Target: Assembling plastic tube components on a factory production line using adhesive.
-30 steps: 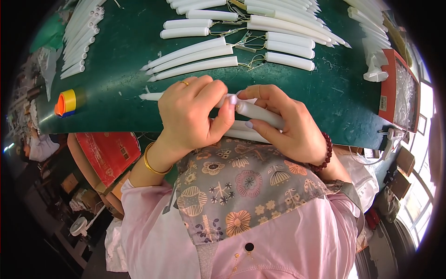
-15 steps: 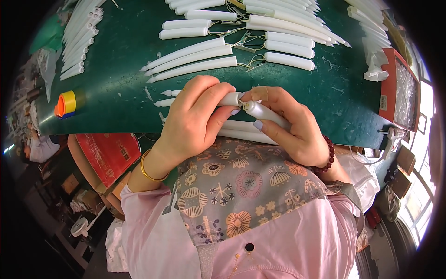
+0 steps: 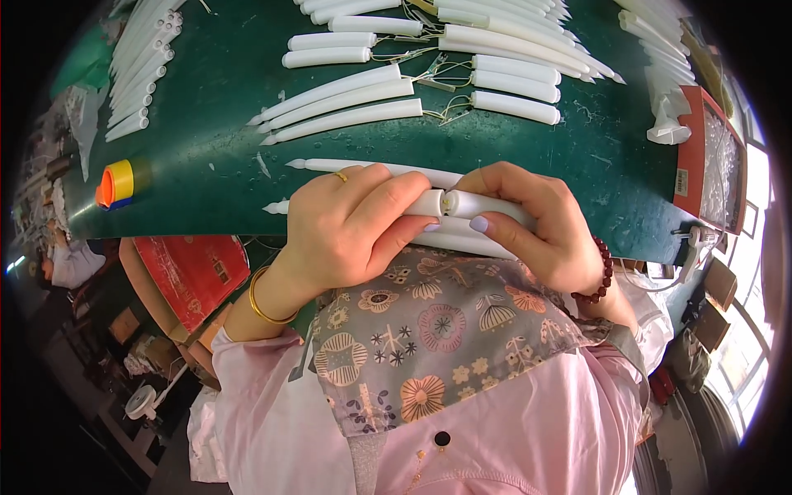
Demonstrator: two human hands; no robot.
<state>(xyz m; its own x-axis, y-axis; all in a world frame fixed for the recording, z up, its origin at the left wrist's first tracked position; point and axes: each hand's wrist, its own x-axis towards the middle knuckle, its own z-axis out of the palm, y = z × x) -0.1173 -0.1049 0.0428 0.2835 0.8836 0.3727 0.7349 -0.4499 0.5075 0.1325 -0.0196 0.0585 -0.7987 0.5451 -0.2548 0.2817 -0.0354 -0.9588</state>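
My left hand [image 3: 338,227] is closed around the white upper part of an electric taper candle [image 3: 426,203], whose flame-shaped tip pokes out on the left. In my right hand [image 3: 549,227], thumb and fingers grip a white candle tube [image 3: 474,205]. The two ends face each other almost in line, a narrow gap between them. Something small and yellowish shows in that gap; its detail is hard to make out. Just beyond my fingers lies another white taper candle [image 3: 437,178], partly covered by my hands. More white candles [image 3: 466,241] lie between my hands and the apron.
Across the green table [image 3: 206,186] are taper halves [image 3: 346,120] wired to short tubes [image 3: 516,107]. Candle bundles [image 3: 136,99] lie far left and far right. A yellow-and-orange tape roll [image 3: 118,183] stands left; a red box [image 3: 709,161] sits at the right edge.
Both hands have moved slightly toward me and to the right. The two candle parts, earlier at an angle, are now nearly lined up and closer together. The candle behind is more exposed.
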